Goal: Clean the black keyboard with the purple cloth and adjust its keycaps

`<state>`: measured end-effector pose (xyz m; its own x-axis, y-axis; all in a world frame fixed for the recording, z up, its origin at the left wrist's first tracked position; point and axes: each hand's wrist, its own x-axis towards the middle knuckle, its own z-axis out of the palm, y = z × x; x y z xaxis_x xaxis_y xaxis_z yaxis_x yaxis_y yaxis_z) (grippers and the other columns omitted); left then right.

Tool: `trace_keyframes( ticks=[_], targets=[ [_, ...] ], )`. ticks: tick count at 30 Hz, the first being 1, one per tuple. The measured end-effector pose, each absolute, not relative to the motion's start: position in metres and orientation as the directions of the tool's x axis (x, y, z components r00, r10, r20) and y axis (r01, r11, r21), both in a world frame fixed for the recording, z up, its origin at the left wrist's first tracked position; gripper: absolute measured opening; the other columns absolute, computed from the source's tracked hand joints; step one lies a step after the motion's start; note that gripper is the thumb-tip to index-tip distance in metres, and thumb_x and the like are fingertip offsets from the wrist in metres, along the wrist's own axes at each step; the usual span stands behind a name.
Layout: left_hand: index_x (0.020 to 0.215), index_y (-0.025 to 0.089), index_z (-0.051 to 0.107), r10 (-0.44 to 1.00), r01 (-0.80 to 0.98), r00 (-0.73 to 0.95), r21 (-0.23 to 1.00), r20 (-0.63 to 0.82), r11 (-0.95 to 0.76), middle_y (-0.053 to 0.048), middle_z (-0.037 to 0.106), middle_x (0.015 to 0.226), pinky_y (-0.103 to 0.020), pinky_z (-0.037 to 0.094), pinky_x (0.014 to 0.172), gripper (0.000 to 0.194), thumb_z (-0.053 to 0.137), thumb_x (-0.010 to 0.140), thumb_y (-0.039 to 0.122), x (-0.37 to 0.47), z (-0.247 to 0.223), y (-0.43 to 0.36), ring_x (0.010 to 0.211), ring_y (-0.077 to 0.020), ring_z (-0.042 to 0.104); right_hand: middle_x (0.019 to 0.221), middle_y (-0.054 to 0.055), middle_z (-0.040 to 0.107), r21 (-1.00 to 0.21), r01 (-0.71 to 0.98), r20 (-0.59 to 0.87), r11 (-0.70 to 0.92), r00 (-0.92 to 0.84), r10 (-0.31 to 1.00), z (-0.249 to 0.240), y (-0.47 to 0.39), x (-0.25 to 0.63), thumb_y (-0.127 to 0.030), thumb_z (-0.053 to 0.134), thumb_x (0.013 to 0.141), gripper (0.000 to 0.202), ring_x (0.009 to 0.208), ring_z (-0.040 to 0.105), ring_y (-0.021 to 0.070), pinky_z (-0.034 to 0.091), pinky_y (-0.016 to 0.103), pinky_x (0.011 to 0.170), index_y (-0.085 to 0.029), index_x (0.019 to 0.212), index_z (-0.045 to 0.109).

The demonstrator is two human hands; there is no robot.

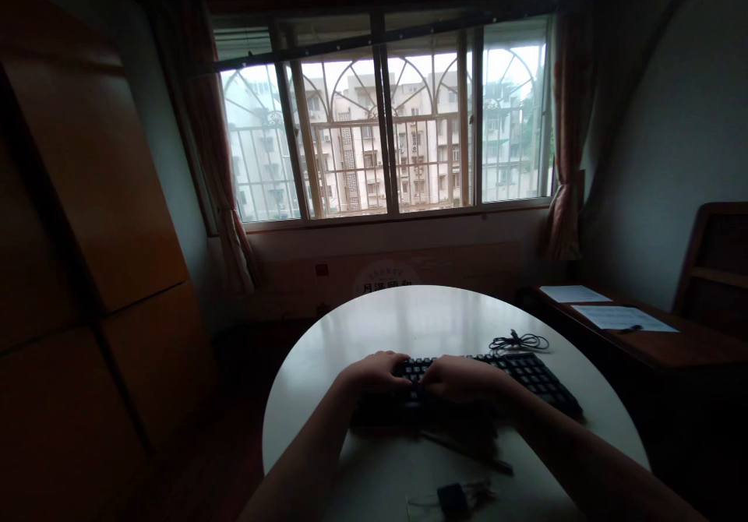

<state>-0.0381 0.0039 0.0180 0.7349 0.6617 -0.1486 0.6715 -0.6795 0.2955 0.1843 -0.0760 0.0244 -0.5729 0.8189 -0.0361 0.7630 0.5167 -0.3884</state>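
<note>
A black keyboard point(543, 386) lies on a round white table point(304, 397). My left hand point(379, 370) rests at the keyboard's left end, its thumb and fingers spread apart over the keys. Close beside it, my right hand point(459, 378) is over the left-middle keys with its fingers curled down and pressed together; what they hold, if anything, is too dark and small to make out. Behind the keyboard lies a coiled black cable point(519, 342). A thin dark tool point(467, 452) lies on the table in front of the keyboard, between my forearms.
Near the table's front edge lies a small dark object point(453, 499) with thin parts beside it. At the right, a brown wooden surface point(689, 347) bears paper sheets point(622, 318). Wooden cabinets point(87, 164) stand at the left, and a barred window is ahead.
</note>
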Motion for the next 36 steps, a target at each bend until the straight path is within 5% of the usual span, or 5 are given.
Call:
trace_keyframes(
  ticks=[36],
  targets=[
    [0.139,0.028,0.048,0.680,0.693,0.716,0.287,-0.158,-0.662,-0.009,0.056,0.132,-0.042,0.044,0.096,0.070,0.061,0.078,0.060,-0.037,0.021,0.001,0.119,-0.0332,0.052,0.087,0.001,0.073,-0.492,0.748,-0.113,0.446,-0.563,0.819,0.014,-0.060,0.198,-0.039,0.051,0.086,0.035,0.067,0.060,0.0141,0.042,0.023,0.062,-0.023,0.106,0.074]
  ],
)
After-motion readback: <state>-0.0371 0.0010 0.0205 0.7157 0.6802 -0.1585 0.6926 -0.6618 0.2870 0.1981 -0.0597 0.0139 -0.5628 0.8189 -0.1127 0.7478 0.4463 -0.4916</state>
